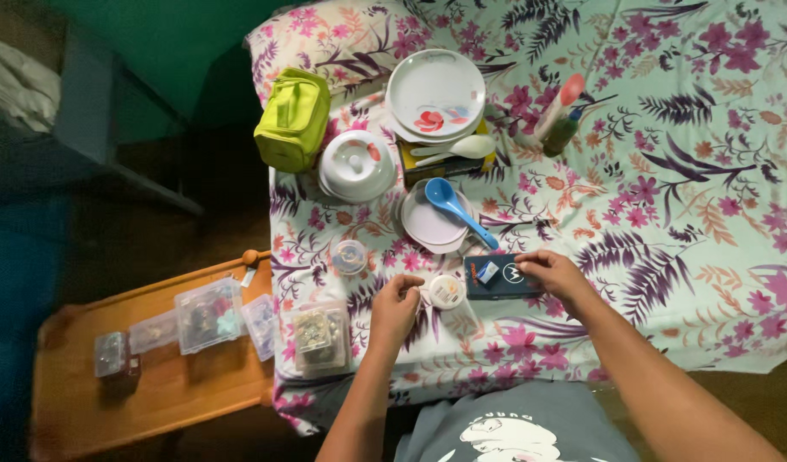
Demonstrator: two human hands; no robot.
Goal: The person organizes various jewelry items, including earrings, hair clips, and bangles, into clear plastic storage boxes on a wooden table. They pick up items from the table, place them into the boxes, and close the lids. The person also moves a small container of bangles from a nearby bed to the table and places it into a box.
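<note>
We look down at a bed (667, 154) with a flowery sheet. Our left hand (395, 306) is curled, and its fingertips pinch the edge of a small round white tub (446, 291) that sits on the sheet. Our right hand (554, 272) rests just beside it, with the fingers pinching the top corner of a flat dark blue box (496, 278). The tub and the box lie close together near the front edge of the bed.

Behind them a blue spoon (451, 204) lies on a pale plate (427, 224). Farther back is a stack of white plates (436, 92), a white lidded bowl (356, 164) and a green bag (292, 120). A little round jar (349, 256) stands to the left, and a clear box (318, 335) holds what may be beads; it is too blurry to tell. Down on the left, a wooden bench (77, 402) carries more clear boxes (208, 314).
</note>
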